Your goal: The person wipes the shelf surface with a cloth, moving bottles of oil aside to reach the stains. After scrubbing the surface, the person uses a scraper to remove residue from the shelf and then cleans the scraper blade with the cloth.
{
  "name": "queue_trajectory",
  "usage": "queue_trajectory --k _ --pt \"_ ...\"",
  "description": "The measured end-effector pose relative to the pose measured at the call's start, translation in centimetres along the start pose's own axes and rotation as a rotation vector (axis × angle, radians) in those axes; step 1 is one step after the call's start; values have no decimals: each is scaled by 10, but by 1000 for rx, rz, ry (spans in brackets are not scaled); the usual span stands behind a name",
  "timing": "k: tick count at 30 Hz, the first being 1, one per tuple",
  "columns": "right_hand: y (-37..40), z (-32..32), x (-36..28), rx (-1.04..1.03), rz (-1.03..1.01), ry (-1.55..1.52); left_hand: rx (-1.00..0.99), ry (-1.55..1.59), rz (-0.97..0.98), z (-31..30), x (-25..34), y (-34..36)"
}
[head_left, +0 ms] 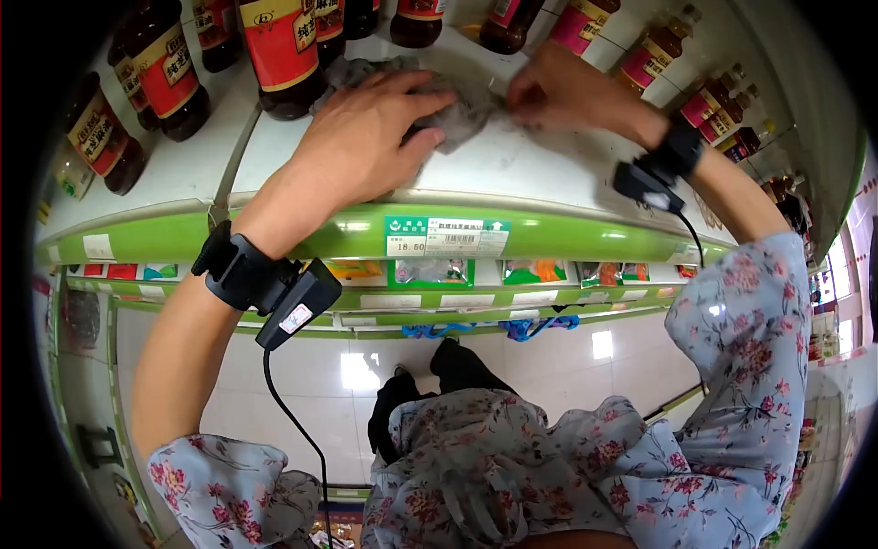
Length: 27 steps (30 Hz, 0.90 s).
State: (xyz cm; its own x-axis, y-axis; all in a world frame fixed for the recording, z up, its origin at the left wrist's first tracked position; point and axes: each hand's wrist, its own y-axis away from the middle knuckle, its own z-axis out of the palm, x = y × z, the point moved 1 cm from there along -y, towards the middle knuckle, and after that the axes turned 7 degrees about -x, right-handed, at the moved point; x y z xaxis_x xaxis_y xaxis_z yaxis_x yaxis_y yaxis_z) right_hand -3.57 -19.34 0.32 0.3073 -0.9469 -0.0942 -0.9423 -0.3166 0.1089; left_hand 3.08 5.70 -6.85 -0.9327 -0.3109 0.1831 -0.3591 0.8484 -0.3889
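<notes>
Left fingers (422, 103): spread on grey cloth (471, 110). Right fingers (530, 91): curled beside it, pinch undeterminable. Beyond both: labelled bottles (416, 29). Beneath: white shelf (512, 169).

One worn head cam looks fwd & steeply down. V. wide view, round edges, dark corners. L hand (370, 137) & R hand (581, 96) near, upper ctr, over shelf (521, 174); bottles (279, 55) at top edge; floral shirt (457, 439) close, btm; floor (549, 361) farther off, btwn shelf & shirt.
</notes>
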Motion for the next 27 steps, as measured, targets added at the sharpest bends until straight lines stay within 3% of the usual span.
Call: queue_trajectory --k 3,6,15,16,19,21,23,25,27 --pt "17 -4 -19 -86 142 -233 -53 72 -3 -2 -2 -3" --pt "-7 3 6 74 109 38 -87 202 -26 -6 -4 -7" --pt "10 -5 -15 -19 78 35 -127 141 15 -8 -4 -5" --pt "0 -1 -4 35 103 173 -134 143 44 -9 3 -6" --pt "-25 2 16 138 -49 192 -130 74 104 -12 18 -13" --pt "-9 -2 11 5 -29 -8 -127 -49 97 -5 20 -9" --pt "20 -7 -19 -92 23 -150 -91 22 103 -7 17 -5" --pt "36 3 -26 12 -9 -167 -111 229 62 -12 20 -6" --pt "31 2 -22 8 -5 -18 -75 146 85 -8 21 -8"
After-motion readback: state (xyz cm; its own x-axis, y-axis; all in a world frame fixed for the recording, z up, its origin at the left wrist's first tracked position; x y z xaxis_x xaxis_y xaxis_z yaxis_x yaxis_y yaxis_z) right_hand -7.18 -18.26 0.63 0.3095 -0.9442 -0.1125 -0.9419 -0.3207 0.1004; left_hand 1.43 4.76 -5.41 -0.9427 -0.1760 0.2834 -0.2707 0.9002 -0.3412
